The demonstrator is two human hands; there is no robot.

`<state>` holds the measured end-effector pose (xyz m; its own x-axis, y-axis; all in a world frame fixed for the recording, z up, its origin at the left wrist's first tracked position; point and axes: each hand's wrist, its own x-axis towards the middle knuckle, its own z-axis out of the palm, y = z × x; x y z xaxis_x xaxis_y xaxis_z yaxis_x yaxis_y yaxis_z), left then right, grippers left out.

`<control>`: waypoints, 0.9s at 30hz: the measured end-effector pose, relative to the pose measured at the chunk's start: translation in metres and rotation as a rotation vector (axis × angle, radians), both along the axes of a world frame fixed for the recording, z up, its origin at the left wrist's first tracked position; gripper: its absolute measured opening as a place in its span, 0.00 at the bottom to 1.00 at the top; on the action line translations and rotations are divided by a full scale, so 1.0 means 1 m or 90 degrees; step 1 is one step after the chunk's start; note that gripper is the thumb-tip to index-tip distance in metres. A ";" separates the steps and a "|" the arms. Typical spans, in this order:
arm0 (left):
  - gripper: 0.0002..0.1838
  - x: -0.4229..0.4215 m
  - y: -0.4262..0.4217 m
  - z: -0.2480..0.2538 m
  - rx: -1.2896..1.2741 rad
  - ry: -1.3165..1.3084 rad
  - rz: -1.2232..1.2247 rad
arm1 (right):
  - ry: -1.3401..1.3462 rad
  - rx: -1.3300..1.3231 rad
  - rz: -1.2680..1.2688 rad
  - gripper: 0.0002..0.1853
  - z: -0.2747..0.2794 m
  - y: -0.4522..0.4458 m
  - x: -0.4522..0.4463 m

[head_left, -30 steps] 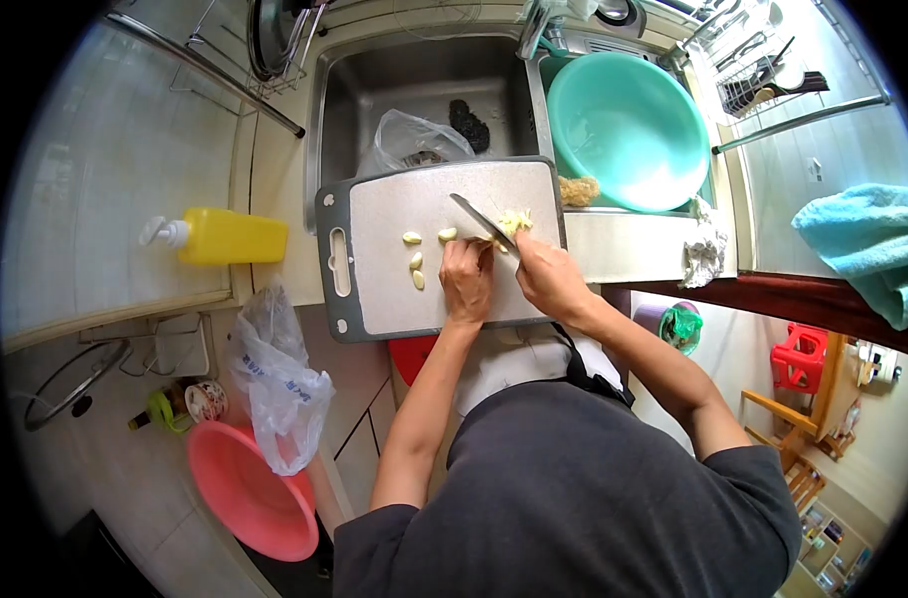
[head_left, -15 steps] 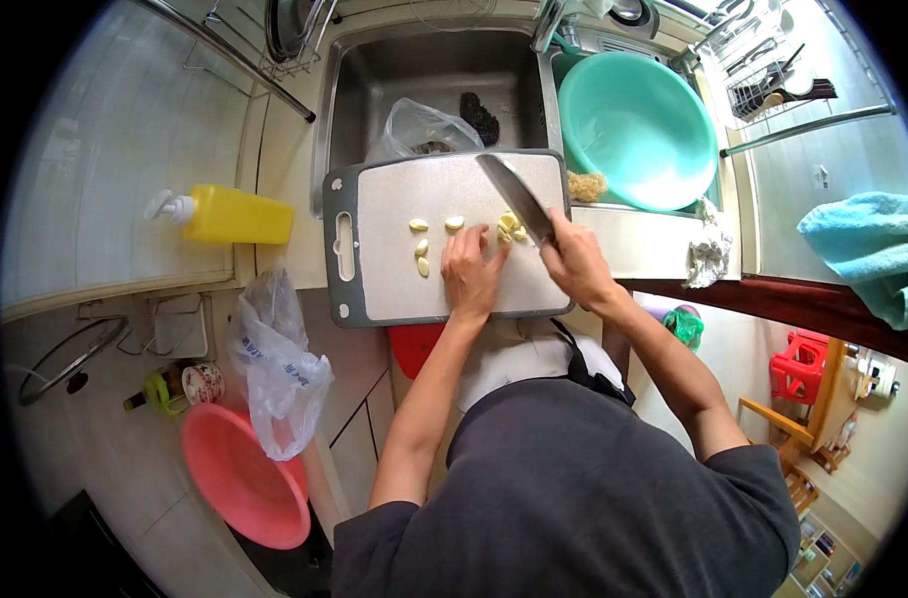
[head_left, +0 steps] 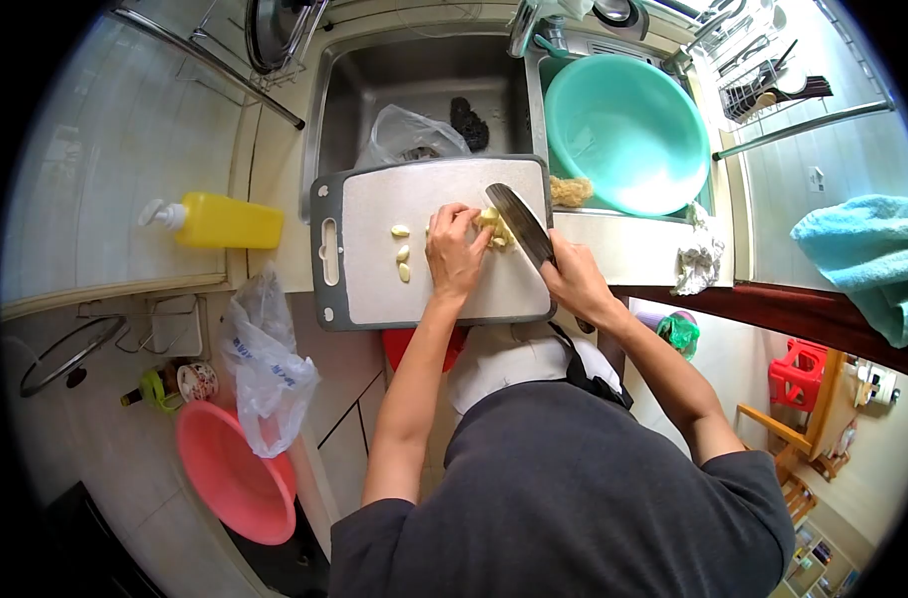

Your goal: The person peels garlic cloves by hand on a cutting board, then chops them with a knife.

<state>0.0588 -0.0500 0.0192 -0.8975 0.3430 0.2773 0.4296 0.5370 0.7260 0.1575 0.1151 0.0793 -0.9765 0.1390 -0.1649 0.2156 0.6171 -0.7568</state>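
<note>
A white cutting board (head_left: 374,289) with a grey rim spans the front of the sink. My right hand (head_left: 580,277) is wrapped around the handle of a kitchen knife (head_left: 519,221), its broad blade angled up and left over the board. Close against the blade lies a small pile of cut garlic (head_left: 496,227). My left hand (head_left: 454,251) rests on the board with bent fingers and thumb around the left side of that pile, gripping at it. Farther left lie several peeled garlic cloves (head_left: 403,253); my left hand may cover another.
Behind the board, the steel sink (head_left: 374,75) holds a plastic bag (head_left: 406,132) and a dark scrubber (head_left: 468,124). A turquoise basin (head_left: 628,135) stands right, beside a tan sponge (head_left: 572,191). A yellow pump bottle (head_left: 230,221) is at left. A pink basin (head_left: 235,473) sits lower left.
The knife has come down beside the garlic pile, its tip shifting slightly right relative to the board. My left hand has moved up to the pile. The view has shifted slightly.
</note>
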 end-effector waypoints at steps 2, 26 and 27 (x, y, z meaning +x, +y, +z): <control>0.13 0.000 0.004 -0.005 0.033 0.051 0.053 | 0.035 0.002 0.020 0.09 0.001 0.005 -0.001; 0.06 0.005 -0.002 -0.015 0.095 -0.164 0.104 | 0.084 -0.022 0.028 0.08 -0.015 0.003 -0.028; 0.06 0.002 -0.002 -0.013 0.095 -0.165 0.104 | 0.083 -0.022 0.028 0.08 -0.009 0.002 -0.028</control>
